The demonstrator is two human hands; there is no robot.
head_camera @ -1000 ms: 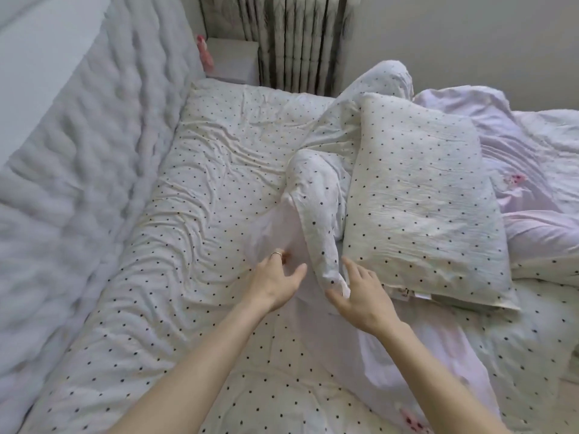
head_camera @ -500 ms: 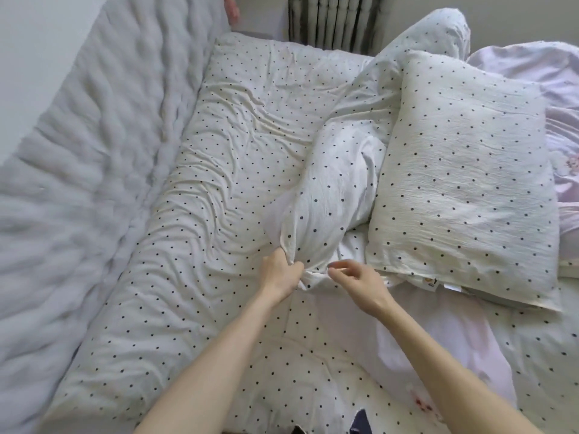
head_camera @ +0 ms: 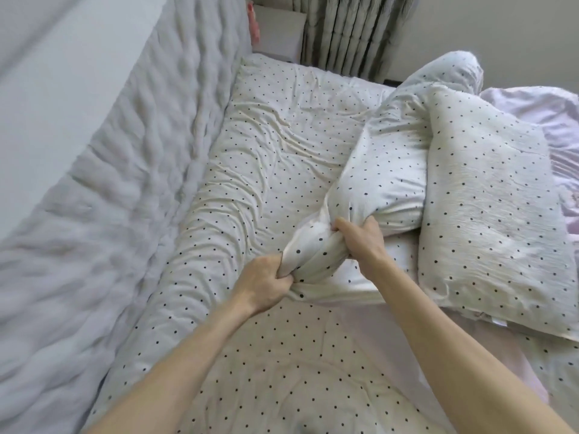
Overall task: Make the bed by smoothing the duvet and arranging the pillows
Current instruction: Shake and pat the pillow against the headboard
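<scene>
While left hand and right hand clench bunched duvet | pillow abuts its right | headboard left

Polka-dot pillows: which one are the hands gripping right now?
The bunched pillow in the middle: the left hand and right hand both grip its twisted near end. The flat pillow to its right lies untouched by either hand.

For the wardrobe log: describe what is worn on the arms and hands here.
The left forearm and right forearm are bare to the frame's edge: no sleeves show. The left hand and right hand wear no gloves; neither wrist carries a watch or bracelet. No ring shows from this angle.
</scene>
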